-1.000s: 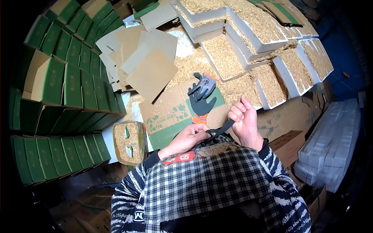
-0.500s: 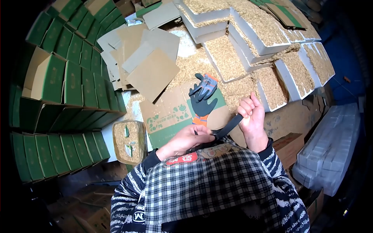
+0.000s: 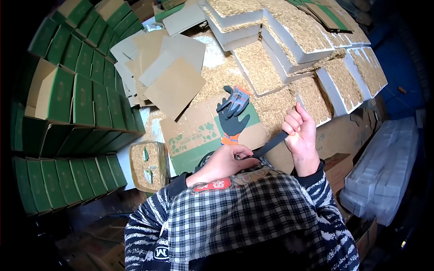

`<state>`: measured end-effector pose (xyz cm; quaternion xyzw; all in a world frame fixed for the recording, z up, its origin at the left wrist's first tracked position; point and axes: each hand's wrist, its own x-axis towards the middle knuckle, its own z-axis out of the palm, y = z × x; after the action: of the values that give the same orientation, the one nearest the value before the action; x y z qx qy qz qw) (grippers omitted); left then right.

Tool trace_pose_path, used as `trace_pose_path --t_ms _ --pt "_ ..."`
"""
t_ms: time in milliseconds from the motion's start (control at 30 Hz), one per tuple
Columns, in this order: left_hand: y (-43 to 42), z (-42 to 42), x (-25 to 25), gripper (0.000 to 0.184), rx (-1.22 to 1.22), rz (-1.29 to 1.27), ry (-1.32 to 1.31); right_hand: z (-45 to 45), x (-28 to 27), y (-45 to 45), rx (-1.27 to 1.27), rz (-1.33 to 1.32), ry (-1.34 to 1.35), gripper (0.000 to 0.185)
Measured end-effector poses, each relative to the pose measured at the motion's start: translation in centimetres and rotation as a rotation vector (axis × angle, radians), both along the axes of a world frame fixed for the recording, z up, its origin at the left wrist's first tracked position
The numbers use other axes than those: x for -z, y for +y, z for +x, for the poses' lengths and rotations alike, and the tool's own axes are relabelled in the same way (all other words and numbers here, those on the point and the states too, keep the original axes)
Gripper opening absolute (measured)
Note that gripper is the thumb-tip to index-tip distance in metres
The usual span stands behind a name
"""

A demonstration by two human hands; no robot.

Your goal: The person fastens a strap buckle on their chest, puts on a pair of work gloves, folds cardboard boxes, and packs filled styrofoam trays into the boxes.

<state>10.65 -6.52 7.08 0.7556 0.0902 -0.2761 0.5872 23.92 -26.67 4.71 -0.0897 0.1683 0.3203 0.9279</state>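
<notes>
A dark strap (image 3: 272, 143) runs taut between my two hands, just above the chest of my black-and-white checked apron (image 3: 244, 212). My right hand (image 3: 300, 131) is closed in a fist round its upper end, thumb pointing up. At the lower end, my left hand (image 3: 228, 161) pinches the strap close to the apron's top edge; part of its grip is hidden behind the fingers. Beyond the hands, a pair of grey and dark work gloves (image 3: 235, 110) with orange cuffs lies on a flattened green and brown carton (image 3: 192, 140).
Green cartons (image 3: 61, 95) are stacked at the left. Loose cardboard sheets (image 3: 174, 86) lie ahead, beside white trays (image 3: 298, 58) filled with wood-shaving-like material. A filled box (image 3: 148, 174) stands near my left elbow. Plastic-wrapped white blocks (image 3: 379, 167) sit at the right.
My right hand has moved slightly right and down, pulling the strap with it. My left hand's fingers have curled more over the strap's lower end. The gloves remain in place.
</notes>
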Motion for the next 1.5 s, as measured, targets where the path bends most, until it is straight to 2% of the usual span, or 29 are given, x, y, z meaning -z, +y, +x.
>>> trace_pose_path --t_ms 133,233,300,367,400,433,467,500,533,567,600,633,700,733,767,833,900,967,1033,1100,1167,1200,1233,1300,1367,1400,1433,1500 --pt "0.1 -0.9 0.7 0.023 -0.083 -0.103 0.01 -1.2 -1.5 -2.3 -0.139 -0.127 0.044 0.033" --pt "0.3 -1.1 0.7 0.029 -0.01 -0.06 -0.009 -2.5 -1.6 -4.2 -0.223 -0.25 0.006 0.024" --pt "0.2 -1.2 0.8 0.028 0.021 -0.131 0.032 -3.4 -1.2 -5.1 -0.263 -0.25 0.014 0.019" --pt "0.9 -0.9 0.9 0.025 0.059 -0.095 0.001 -4.2 -0.5 -5.5 -0.485 -0.436 -0.065 0.019" --pt "1.4 -0.9 1.2 0.023 0.096 -0.058 -0.033 -4.8 0.0 -5.6 -0.577 -0.537 -0.193 0.018" --pt "2.1 -0.9 2.6 0.021 -0.11 -0.104 -0.209 -5.3 0.1 -5.8 -0.691 -0.524 -0.219 0.009" --pt "3.6 -1.2 3.4 0.02 -0.373 -0.154 -0.167 -5.7 -0.3 -5.4 -0.806 -0.606 -0.317 0.003" --pt "5.3 -0.6 2.5 0.021 -0.639 -0.203 -0.132 -6.1 -0.7 -4.9 -0.918 -0.683 -0.425 0.005" --pt "6.4 -0.7 2.5 0.019 -0.803 -0.39 -0.125 -6.3 1.5 -5.2 -1.011 -0.762 -0.652 0.013" --pt "7.5 -1.1 2.6 0.018 -0.964 -0.582 -0.124 -5.8 3.1 -4.8 -0.979 -0.669 -1.108 0.014" --pt "7.4 -1.0 2.9 0.019 -1.082 -0.614 -0.161 -4.8 2.3 -4.0 -1.134 -0.633 -1.03 0.018" --pt "7.8 -1.0 3.0 0.019 -1.116 -0.65 -0.186 -3.6 0.8 -3.0 -1.287 -0.604 -0.947 0.022" --pt "8.1 -0.9 2.6 0.019 -1.174 -0.697 -0.269 -1.9 -1.5 0.8 -1.322 -0.733 -1.007 0.027" --pt "8.2 -0.9 2.3 0.019 -1.201 -0.705 -0.286 -1.8 -2.0 3.2 -1.235 -0.904 -1.099 0.028" --pt "8.2 -0.9 1.6 0.019 -1.206 -0.69 -0.32 -2.6 -2.5 5.8 -1.001 -0.912 -1.369 0.033" --pt "8.3 -1.1 0.6 0.02 -1.232 -0.671 -0.374 -4.1 -3.2 10.1 -0.999 -0.823 -1.716 0.041" --pt "8.6 -1.7 -0.2 0.021 -1.237 -0.683 -0.433 -6.7 -3.6 12.9 -1.26 -0.769 -1.749 0.049" --pt "9.1 -2.6 -0.2 0.022 -1.266 -0.667 -0.47 -8.2 -3.6 15.3 -1.533 -0.903 -1.903 0.046" --pt "9.6 -3.6 -0.3 0.022 -1.268 -0.681 -0.518 -8.8 -3.5 15.7 -1.47 -0.818 -1.748 0.041" --pt "9.8 -5.0 -0.5 0.025 -1.31 -0.682 -0.508 -9.3 -3.1 15.6 -1.461 -0.793 -1.739 0.038" --pt "10.3 -7.0 -0.2 0.024 -1.054 -0.45 -0.474 -9.6 -2.9 15.3 -1.454 -0.777 -1.722 0.035" --pt "9.8 -8.2 0.2 0.02 -0.922 -0.04 -0.626 -9.7 -3.0 15.1 -1.41 -0.793 -1.721 0.032" --pt "9.6 -9.7 -0.1 0.02 -0.931 -0.039 -0.625 -9.8 -3.1 15.0 -1.363 -0.81 -1.719 0.03" --pt "9.1 -13.0 -0.8 0.023 -0.427 0.371 -0.594 -9.5 -3.5 14.7 -1.384 -0.811 -1.718 0.029" --pt "7.9 -15.5 0.2 0.032 -0.451 0.285 -0.434 -9.3 -3.6 14.5 -1.396 -0.82 -1.713 0.028" --pt "7.6 -16.3 -0.3 0.031 -0.344 0.287 -0.264 -9.5 -3.5 14.3 -1.376 -0.767 -1.628 0.027" --pt "7.1 -17.3 0.9 0.031 -0.357 0.189 -0.341 -9.6 -3.4 14.2 -1.355 -0.716 -1.545 0.026" --pt "6.5 -17.5 1.1 0.032 -0.342 0.24 -0.412 -9.9 -2.6 13.9 -1.307 -0.691 -1.499 0.026"
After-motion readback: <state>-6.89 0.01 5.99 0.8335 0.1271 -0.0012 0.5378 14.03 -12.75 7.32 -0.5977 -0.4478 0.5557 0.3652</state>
